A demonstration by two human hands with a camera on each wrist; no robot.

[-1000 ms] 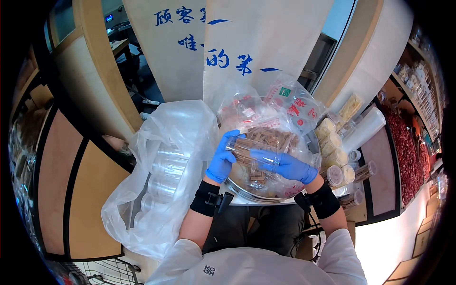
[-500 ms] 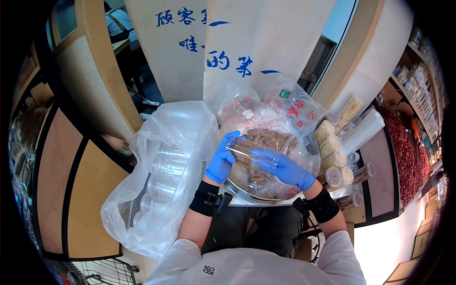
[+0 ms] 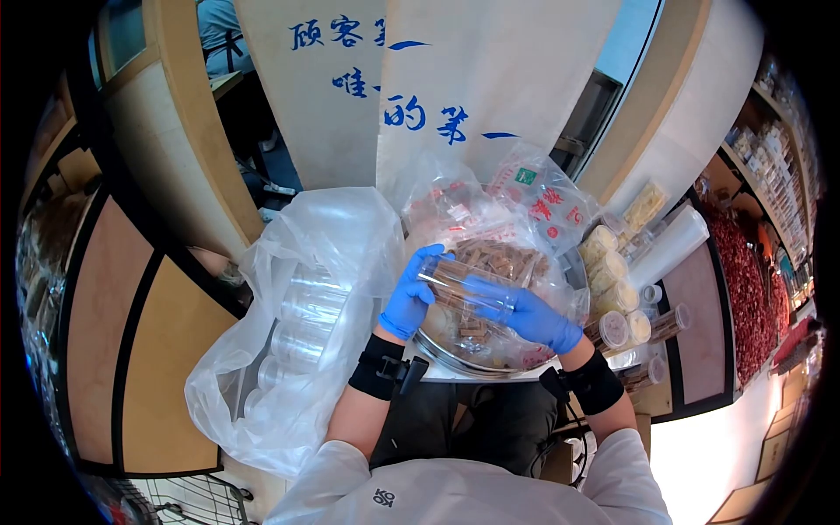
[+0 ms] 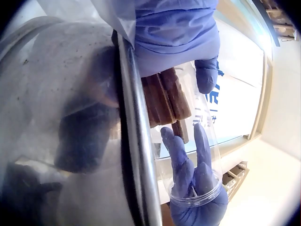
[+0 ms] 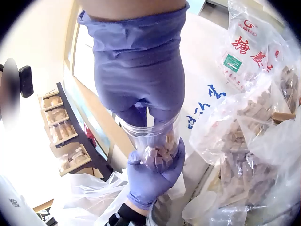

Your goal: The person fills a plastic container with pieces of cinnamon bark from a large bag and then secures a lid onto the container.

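My blue-gloved left hand [image 3: 405, 297] grips a clear plastic jar [image 3: 448, 278] around its closed end, tilted over a round metal basin. Brown stick-shaped pieces [image 4: 167, 96] lie inside the jar, toward the end in the left hand. My gloved right hand [image 3: 542, 320] reaches in through the jar's mouth [image 4: 195, 201]. In the left wrist view its extended fingers [image 4: 203, 146] are inside, tips close to the sticks. Below, an opened plastic bag of brown pieces [image 5: 249, 174] fills the basin [image 4: 141, 136].
On the left, a large translucent bag [image 3: 341, 214] holds several clear jars [image 3: 306, 302]. Filled jars [image 3: 604, 271] and a plastic roll [image 3: 674, 241] stand at the right. Behind the basin hangs a pale curtain [image 3: 472, 52] with blue writing. A person [image 3: 220, 35] shows in the left doorway.
My right hand has shifted slightly down and right, its fingers still in the jar. The left hand and jar keep nearly the same place. A person has appeared in the doorway.
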